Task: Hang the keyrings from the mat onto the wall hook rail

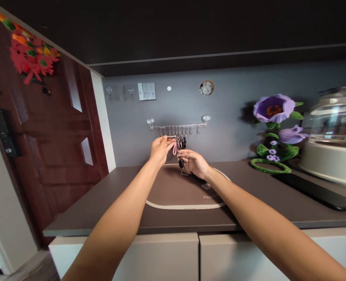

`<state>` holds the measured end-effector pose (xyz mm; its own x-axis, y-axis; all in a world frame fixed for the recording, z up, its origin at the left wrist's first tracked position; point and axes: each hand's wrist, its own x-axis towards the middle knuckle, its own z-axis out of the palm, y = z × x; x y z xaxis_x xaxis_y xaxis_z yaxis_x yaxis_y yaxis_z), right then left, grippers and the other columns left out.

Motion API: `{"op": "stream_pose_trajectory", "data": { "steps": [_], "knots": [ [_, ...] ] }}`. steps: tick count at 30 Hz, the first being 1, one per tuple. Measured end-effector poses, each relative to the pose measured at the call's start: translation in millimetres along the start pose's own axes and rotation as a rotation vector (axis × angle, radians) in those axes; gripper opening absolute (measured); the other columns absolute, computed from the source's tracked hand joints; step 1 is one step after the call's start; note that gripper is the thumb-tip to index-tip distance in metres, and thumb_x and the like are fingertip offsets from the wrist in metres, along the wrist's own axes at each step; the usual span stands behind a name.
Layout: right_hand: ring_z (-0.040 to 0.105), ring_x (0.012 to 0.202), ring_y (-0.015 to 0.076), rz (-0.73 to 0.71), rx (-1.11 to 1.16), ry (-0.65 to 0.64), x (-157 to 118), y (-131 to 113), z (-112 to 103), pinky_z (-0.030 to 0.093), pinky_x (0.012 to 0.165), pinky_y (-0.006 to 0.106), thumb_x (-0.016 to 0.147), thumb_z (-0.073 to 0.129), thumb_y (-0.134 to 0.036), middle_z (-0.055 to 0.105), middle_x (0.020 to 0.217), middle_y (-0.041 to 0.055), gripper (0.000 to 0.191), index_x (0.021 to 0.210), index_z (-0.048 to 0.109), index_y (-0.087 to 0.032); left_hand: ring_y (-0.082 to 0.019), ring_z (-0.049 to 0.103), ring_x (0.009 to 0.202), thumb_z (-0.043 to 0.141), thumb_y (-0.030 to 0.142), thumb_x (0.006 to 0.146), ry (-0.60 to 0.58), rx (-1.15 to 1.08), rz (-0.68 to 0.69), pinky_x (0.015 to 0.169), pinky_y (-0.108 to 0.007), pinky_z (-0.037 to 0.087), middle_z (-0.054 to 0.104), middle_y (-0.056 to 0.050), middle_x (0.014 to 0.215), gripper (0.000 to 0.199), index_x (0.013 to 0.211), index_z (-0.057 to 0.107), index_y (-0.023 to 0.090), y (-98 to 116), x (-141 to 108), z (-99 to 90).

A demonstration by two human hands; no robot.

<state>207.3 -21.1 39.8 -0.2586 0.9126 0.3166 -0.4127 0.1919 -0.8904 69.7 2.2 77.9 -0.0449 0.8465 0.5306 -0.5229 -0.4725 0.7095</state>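
Both of my hands are raised at a metal hook rack [179, 126] fixed to the grey wall. My left hand [160, 149] is closed near the hooks, its fingers pinched beside a pink strap loop [174, 148]; what exactly they grip is too small to make out. Just lower and to the right, my right hand [195, 162] has its fingers closed on a bunch of keys [181, 163] with a black fob. More dark keys [183, 141] hang right above it under the rack. Part of the bunch is hidden by my fingers.
A brown mat [173, 191] with a pale rim lies on the dark counter [108, 203] below. To the right are a purple flower ornament [274, 109], a black phone-like slab [319, 191] and a clear-domed appliance [334, 156]. A dark shelf [190, 35] overhangs. Left stands a reddish door [58, 156].
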Motion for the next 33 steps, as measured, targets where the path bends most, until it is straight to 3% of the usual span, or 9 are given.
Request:
{"op": "stream_pose_trajectory", "data": {
  "steps": [6, 11, 18, 33],
  "knots": [
    [0.057, 0.069, 0.0099, -0.012, -0.018, -0.005, 3, 3, -2, 0.044, 0.067, 0.023, 0.064, 0.064, -0.023, 0.064, 0.079, 0.0021, 0.014, 0.078, 0.062, -0.017, -0.012, 0.061, 0.074, 0.048, 0.019, 0.08, -0.027, -0.115, -0.01, 0.088, -0.038, 0.041, 0.058, -0.002, 0.068, 0.011, 0.071, 0.046, 0.011, 1, -2, -0.6],
    [0.056, 0.067, 0.0078, -0.024, -0.103, 0.056, 6, 7, -1, 0.043, 0.064, 0.02, 0.061, 0.069, -0.026, 0.064, 0.08, 0.0007, 0.021, 0.079, 0.063, -0.019, -0.012, 0.062, 0.072, 0.048, 0.017, 0.08, -0.028, -0.155, -0.032, 0.087, -0.039, 0.041, 0.058, -0.001, 0.065, 0.011, 0.071, 0.046, 0.011, 0, -4, 0.8],
    [0.053, 0.062, 0.0061, -0.148, -0.194, 0.174, 11, 11, -6, 0.04, 0.059, 0.02, 0.055, 0.072, -0.029, 0.061, 0.072, -0.0022, 0.03, 0.082, 0.062, -0.02, -0.013, 0.062, 0.074, 0.046, 0.015, 0.081, -0.067, -0.175, -0.044, 0.088, -0.04, 0.041, 0.058, -0.002, 0.066, 0.01, 0.072, 0.047, 0.011, -4, -5, 0.9],
    [0.05, 0.059, 0.0073, -0.254, -0.309, 0.133, 13, 19, -8, 0.04, 0.063, 0.023, 0.057, 0.069, -0.033, 0.061, 0.07, -0.0012, 0.024, 0.074, 0.064, -0.018, -0.013, 0.062, 0.076, 0.045, 0.015, 0.081, -0.09, -0.171, -0.064, 0.087, -0.04, 0.042, 0.058, -0.002, 0.067, 0.009, 0.074, 0.045, 0.011, -6, -9, 2.3]
  ]
}}
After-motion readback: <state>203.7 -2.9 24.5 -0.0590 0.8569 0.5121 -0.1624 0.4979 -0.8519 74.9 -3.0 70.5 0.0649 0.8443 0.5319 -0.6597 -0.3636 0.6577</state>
